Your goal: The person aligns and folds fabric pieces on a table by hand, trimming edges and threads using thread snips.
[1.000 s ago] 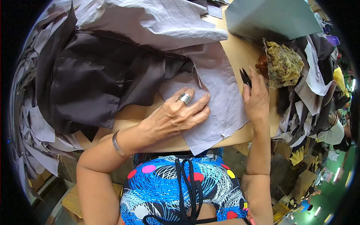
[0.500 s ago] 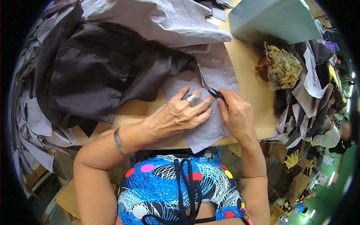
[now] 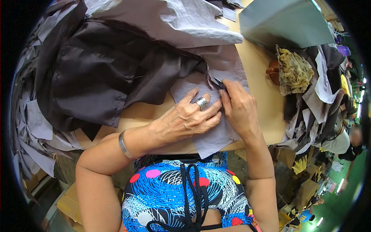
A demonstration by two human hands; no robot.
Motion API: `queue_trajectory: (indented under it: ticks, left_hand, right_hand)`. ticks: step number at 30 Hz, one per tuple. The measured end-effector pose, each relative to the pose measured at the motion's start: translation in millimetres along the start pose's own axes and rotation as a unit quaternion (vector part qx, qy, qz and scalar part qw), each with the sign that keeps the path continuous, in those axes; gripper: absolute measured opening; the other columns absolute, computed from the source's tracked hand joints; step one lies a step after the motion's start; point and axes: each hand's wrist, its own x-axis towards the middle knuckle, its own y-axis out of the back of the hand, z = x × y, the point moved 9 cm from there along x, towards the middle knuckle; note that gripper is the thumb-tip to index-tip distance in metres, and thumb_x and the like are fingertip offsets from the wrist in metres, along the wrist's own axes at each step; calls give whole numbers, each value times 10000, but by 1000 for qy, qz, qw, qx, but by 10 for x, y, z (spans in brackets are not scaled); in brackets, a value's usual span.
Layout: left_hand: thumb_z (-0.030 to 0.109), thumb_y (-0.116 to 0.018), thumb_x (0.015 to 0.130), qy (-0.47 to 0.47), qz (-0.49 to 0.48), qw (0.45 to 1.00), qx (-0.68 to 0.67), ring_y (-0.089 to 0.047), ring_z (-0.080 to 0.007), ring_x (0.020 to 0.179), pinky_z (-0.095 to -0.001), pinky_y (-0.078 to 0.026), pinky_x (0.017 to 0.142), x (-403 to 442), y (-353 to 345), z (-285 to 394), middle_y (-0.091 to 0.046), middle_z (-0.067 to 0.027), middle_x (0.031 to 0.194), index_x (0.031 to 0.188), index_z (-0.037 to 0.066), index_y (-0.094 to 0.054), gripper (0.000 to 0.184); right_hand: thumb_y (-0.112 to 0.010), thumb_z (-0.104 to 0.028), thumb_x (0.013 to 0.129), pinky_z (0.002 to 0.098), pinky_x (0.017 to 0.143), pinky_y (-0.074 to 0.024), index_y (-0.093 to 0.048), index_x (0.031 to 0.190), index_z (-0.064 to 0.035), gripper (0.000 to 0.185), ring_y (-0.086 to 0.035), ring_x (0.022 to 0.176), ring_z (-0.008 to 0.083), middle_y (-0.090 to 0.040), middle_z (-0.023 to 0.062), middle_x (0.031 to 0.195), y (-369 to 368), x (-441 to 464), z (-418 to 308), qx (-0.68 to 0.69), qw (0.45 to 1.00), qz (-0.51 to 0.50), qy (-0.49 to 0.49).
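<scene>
My left hand (image 3: 189, 116), with a wide silver ring, presses on a light grey-mauve cloth piece (image 3: 210, 141), its fingers bent and somewhat apart. Close beside it, my right hand (image 3: 240, 106) is closed around small dark thread snips (image 3: 218, 83), mostly hidden by the fingers. The blades point up and left at the narrow raised edge of a cloth slit (image 3: 210, 79). A large dark brown satiny fabric (image 3: 100, 73) lies to the left, its seamed end reaching that slit.
Rumpled pale cloth (image 3: 154, 15) covers the table's far side. At the right stand a grey panel (image 3: 286, 23), a brown cup (image 3: 273, 72) and a clear bag of yellowish stuff (image 3: 295, 71). Cloth scraps (image 3: 313, 112) hang at the right edge; stacked pieces (image 3: 29, 127) line the left.
My right hand and the snips have moved slightly up and left, closer to the slit's edge. My left hand has stayed nearly in place on the cloth.
</scene>
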Motion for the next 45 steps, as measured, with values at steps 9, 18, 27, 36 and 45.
queue_trajectory:
  ticks: [9,18,27,36,45]
  left_hand:
    - [178,-552,764,-3,-7,1000,-10,-551,-249,978,-445,-481,860,-3,-17,-1,-571,-84,1101,994,74,-607,258]
    - [143,-543,766,9,26,997,-67,-593,-224,915,-351,-511,790,48,75,-126,-576,-101,1014,922,41,-599,195]
    - [-68,-597,694,149,30,980,-126,-567,-308,995,-371,-502,830,-4,77,-566,-571,-114,1049,1005,24,-633,326]
    - [-59,-584,702,153,11,977,-146,-569,-285,959,-365,-499,794,10,53,-610,-578,-86,1041,1030,73,-659,361]
    - [85,-550,741,36,-65,997,-27,-554,-248,988,-322,-488,866,68,-3,-418,-557,-87,1087,1053,48,-616,321]
  right_hand:
    - [-600,-55,838,438,620,-501,-555,1012,-30,182,-624,739,372,-601,156,874,26,233,-54,7,999,50,10]
    - [-577,-65,864,436,717,-491,-580,1042,-27,182,-620,829,366,-626,169,942,254,178,444,-46,993,74,-76]
    - [-582,-86,858,433,751,-484,-556,1128,-35,276,-596,881,377,-599,160,1002,206,125,795,-178,978,54,-93]
    - [-631,-34,788,383,766,-487,-622,1007,-43,220,-608,890,306,-622,125,1003,181,0,41,3,993,97,61]
    - [-629,-36,780,414,814,-461,-600,1047,-56,270,-566,941,334,-581,133,1035,112,294,242,3,993,112,27]
